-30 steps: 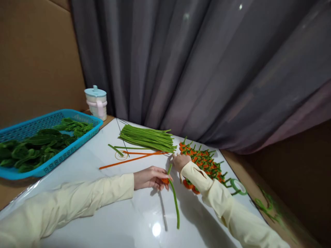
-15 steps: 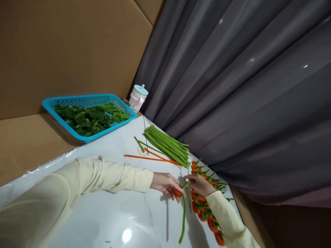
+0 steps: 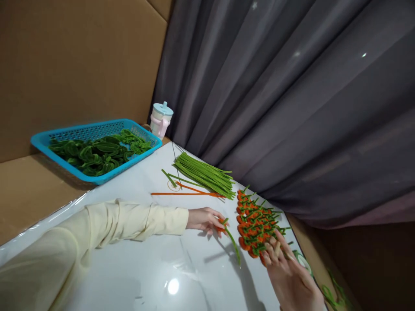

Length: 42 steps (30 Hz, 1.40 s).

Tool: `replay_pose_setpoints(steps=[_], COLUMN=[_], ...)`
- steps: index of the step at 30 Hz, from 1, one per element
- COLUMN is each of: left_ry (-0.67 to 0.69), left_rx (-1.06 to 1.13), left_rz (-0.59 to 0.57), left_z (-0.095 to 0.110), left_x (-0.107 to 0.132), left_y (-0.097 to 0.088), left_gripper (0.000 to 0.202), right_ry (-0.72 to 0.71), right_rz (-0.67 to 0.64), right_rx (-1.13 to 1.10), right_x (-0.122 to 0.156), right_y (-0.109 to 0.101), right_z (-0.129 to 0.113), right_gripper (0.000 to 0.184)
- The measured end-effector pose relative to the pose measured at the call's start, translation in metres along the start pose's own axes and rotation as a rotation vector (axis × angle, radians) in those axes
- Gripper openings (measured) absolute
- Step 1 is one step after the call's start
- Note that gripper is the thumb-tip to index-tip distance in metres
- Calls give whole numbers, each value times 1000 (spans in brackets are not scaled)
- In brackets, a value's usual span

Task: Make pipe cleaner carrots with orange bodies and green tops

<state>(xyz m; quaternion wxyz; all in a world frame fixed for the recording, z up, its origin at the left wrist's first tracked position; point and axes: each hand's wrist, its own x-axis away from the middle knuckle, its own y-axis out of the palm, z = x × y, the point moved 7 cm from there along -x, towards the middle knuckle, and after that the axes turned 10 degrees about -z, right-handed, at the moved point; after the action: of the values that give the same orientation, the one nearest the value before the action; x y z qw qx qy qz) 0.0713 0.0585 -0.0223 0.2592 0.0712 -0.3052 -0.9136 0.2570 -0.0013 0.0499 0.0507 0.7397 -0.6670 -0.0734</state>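
Well, your left hand (image 3: 205, 219) pinches the orange piece (image 3: 221, 225), but your right hand (image 3: 288, 268), its grip unclear, could scatter the orange-and-green rows (image 3: 254, 221) by brushing low.

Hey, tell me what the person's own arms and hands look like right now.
The left arm wears a long, loose cream sleeve, plain and creased, reaching the wrist. The left hand and right hand are both ungloved. No sleeve shows at the right wrist, where the picture cuts off the arm.
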Motion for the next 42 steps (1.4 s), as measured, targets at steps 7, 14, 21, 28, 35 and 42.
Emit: replay_pose_setpoints(steps=[7, 14, 21, 28, 35, 42], left_ry=[164, 155, 173, 139, 28, -60], left_rx=[-203, -661, -1086, -1075, -642, -243], left_rz=[136, 185, 246, 226, 175, -3], left_z=[5, -3, 1, -2, -11, -11], left_x=[5, 19, 32, 32, 23, 16], left_y=[3, 21, 31, 36, 31, 34], left_gripper=[32, 21, 22, 20, 20, 31], right_ry=[224, 406, 480, 509, 558, 43], right_rz=[-122, -404, -368, -309, -308, -324], right_rx=[-225, -413, -498, -423, -373, 957], right_x=[21, 30, 31, 34, 34, 23], right_y=[16, 74, 84, 88, 78, 47], right_z=[60, 77, 74, 73, 70, -3], right_gripper=[47, 42, 41, 44, 43, 38])
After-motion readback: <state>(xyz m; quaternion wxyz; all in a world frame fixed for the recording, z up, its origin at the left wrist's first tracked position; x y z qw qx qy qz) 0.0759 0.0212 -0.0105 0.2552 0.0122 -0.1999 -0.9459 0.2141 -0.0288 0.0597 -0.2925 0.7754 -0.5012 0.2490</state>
